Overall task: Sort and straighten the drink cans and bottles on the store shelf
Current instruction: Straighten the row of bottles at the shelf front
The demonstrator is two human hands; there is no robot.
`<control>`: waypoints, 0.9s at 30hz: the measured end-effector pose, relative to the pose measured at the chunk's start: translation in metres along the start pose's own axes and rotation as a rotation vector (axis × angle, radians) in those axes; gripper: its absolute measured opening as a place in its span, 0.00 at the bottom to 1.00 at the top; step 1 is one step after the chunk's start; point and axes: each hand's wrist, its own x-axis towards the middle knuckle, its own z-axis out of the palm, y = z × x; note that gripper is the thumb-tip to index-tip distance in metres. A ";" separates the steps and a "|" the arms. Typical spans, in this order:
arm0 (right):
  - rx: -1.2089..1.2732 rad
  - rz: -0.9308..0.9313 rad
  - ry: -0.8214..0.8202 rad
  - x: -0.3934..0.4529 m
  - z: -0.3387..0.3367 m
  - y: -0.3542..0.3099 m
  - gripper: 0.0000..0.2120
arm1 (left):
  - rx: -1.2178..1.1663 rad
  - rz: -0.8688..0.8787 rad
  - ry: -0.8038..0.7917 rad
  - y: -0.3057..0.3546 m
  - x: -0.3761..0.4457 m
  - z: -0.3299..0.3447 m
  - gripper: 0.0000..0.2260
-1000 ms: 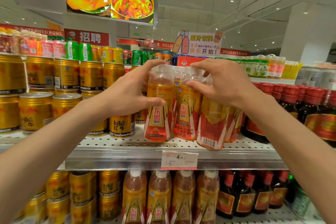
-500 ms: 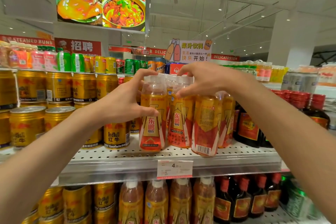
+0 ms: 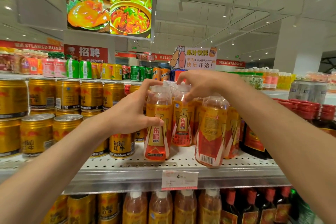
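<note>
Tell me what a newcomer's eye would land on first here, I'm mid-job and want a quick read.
Two bare hands meet at shelf centre: the left hand grips the front orange bottle by its shoulder, while the right hand pinches the top of the bottle behind. Left of them gleam stacked gold cans; right of them a bottle shows its barcode, label turned away. Overhead hangs a bright food screen.

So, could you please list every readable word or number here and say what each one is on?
"STEAMED BUNS": red banner
"招聘": red poster
"DELICATESSEN": red fascia
"果汁饮料", "快乐开始!": juice sign
"RedBull 红牛": gold can
"东鹏特饮": orange bottle
"4.20": price tag
Fine print, barcodes and other can labels: too small or blurred.
</note>
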 end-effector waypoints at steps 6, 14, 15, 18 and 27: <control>-0.014 0.003 0.048 0.002 0.002 -0.001 0.34 | -0.034 -0.015 0.005 0.001 -0.001 0.001 0.41; 0.111 -0.028 0.183 -0.053 -0.006 0.022 0.24 | -0.046 -0.040 0.004 0.004 0.001 0.003 0.41; 0.111 -0.019 0.189 -0.061 -0.003 0.026 0.25 | -0.044 -0.039 0.006 0.005 0.000 0.003 0.41; -0.006 0.027 0.264 -0.075 0.012 0.035 0.32 | -0.052 -0.042 0.008 0.006 0.000 0.003 0.41; 0.151 -0.088 0.260 -0.084 0.016 0.031 0.25 | -0.080 -0.052 0.013 0.004 -0.002 0.004 0.42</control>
